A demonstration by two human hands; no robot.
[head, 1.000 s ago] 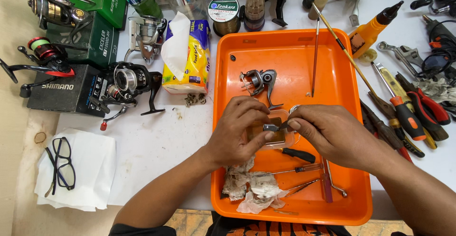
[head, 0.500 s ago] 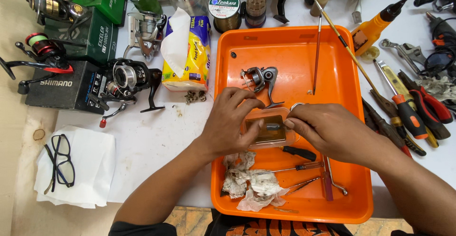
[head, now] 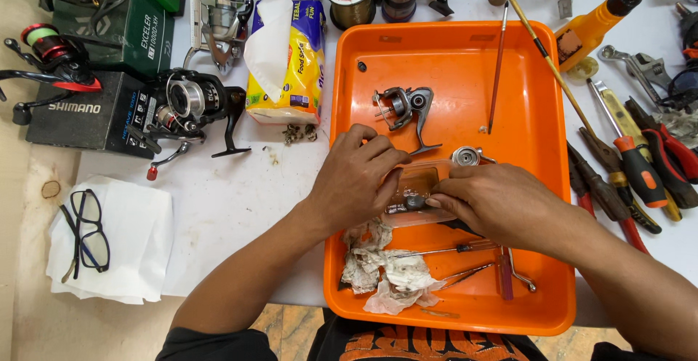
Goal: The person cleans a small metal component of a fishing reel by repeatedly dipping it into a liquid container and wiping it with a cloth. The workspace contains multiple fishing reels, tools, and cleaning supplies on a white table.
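Observation:
Both my hands are in the middle of an orange tray (head: 538,186). My left hand (head: 360,179) grips the left side of a small clear plastic box (head: 418,190). My right hand (head: 494,205) lies over its right side, fingertips pinching a small dark metal part (head: 416,202) inside the box. A grey fishing reel body (head: 403,108) stands just beyond my hands in the tray. A round silver reel part (head: 465,157) sits next to my right knuckles.
Crumpled dirty tissues (head: 385,270), thin picks and a red-handled tool (head: 503,274) lie at the tray's near end. Screwdrivers, pliers and wrenches (head: 640,172) fill the right side. Reels on boxes (head: 182,106), a tissue pack (head: 291,55) and glasses (head: 86,230) lie left.
The view has shifted slightly. My hands have closed in on the clear box, and my right fingertips have gone down into it.

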